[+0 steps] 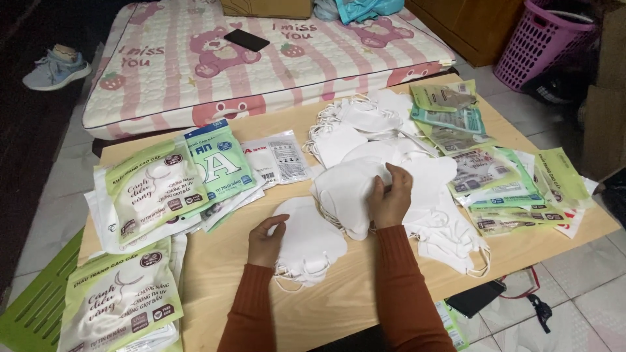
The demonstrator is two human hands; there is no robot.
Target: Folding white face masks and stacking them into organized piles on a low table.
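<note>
Right hand (390, 195), sleeved in rust-orange knit, has its fingers curled over the top of a loose heap of white folded fabric face masks (355, 189) near the middle of the desk (326, 306), thumb and fingers pinching what looks like a single mask off the heap. Left hand (266, 240) lies half closed on a smaller stack of the same white masks (310, 244), just toward the near edge, pressing it down rather than lifting it; elastic ear loops spill out beneath. More loose masks (365, 117) spread toward the far edge. Green-and-white printed plastic mask pouches (153, 189) cover the left side of the pale wooden desk, with another pile at the near left corner (120, 300); flatter green pouches (502, 189) fan along the right edge. Beyond the far edge lies a pink-striped mattress (163, 65) with a black phone (246, 40) on it.

As a judgement: the tangled ear loops could drag a second mask along with the pinched one, and pouches overhanging the right edge could slide off if nudged.
</note>
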